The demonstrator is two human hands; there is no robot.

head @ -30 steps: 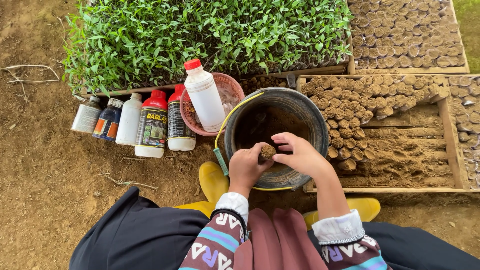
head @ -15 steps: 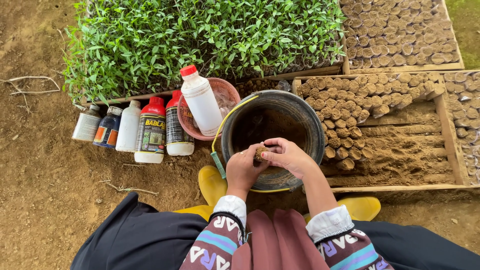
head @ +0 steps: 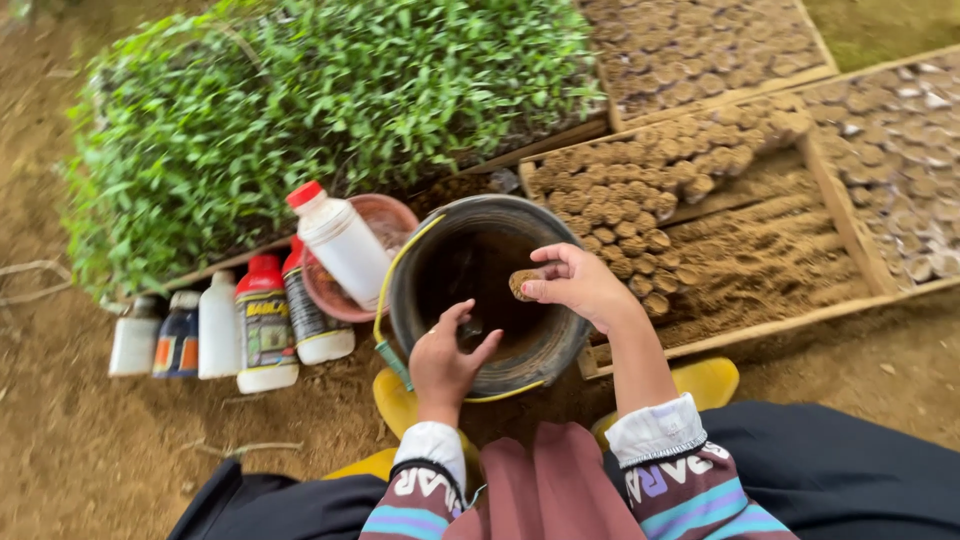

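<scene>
Head view: right hand [head: 585, 288] is pinching a soil plug [head: 522, 284] over the bucket [head: 430, 262]; left hand [head: 445, 358] is hovering open-fingered, holding nothing, at its near rim. Bottles [head: 265, 322], seedlings [head: 330, 90] are flanking left; plug tray [head: 760, 250] right.

Two bare hands, no gloves, no rings or watch visible. Left hand [head: 447, 360], right hand [head: 580, 287]. Forearm bare on the right side up to the cuff. Both arms in long sleeves: left sleeve [head: 415, 490], right sleeve [head: 680, 475]. Each has a white cuff at the wrist end, slightly bunched. Behind the cuff the fabric is dark maroon with white block lettering and horizontal stripes in light blue, purple and dark tones. Maroon garment [head: 545, 490] covers the lap between the sleeves, plain, soft folds. Black cloth [head: 840, 470] spreads out to both sides, plain, no pattern. Yellow footwear [head: 708, 380] shows underneath, smooth, rubbery look.
</scene>
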